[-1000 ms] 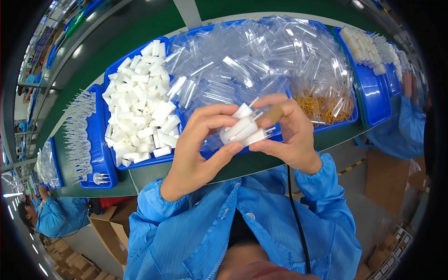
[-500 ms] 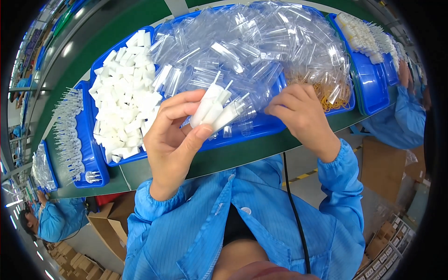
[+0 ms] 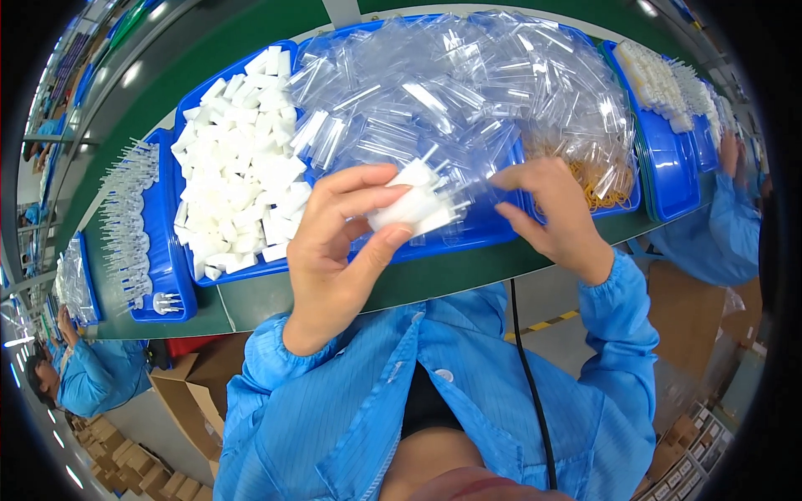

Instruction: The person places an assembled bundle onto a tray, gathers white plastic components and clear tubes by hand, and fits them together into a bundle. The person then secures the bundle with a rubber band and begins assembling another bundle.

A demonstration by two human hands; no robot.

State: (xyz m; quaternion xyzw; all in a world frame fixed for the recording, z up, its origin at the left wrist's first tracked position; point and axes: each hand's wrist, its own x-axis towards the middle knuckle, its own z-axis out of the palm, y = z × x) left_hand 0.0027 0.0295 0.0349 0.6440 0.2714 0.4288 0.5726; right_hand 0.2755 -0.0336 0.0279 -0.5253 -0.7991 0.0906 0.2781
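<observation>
My left hand [image 3: 344,250] is closed around a small bundle of white pieces with thin translucent stems [image 3: 418,200]. The stems point up and to the right, and the fingers and thumb press the bundle from both sides. To its right my right hand [image 3: 555,213] is raised with index finger and thumb apart; I see nothing between them. Behind the hands, a blue tray holds a heap of clear plastic sleeves [image 3: 418,92]. Beyond my right hand, yellow-brown rubber bands [image 3: 606,188] lie in a tray, partly under more clear plastic pieces.
Left of my left hand, a blue tray holds white wedge-shaped pieces [image 3: 238,167]. Stemmed white parts [image 3: 129,225] stand in rows along another tray [image 3: 159,242] at far left. More blue trays [image 3: 672,167] stand at right. The green table edge [image 3: 251,305] runs before me; co-workers sit on both sides.
The left hand has shifted right with the bundle, which now points more to the right. The right hand's index finger and thumb have spread apart.
</observation>
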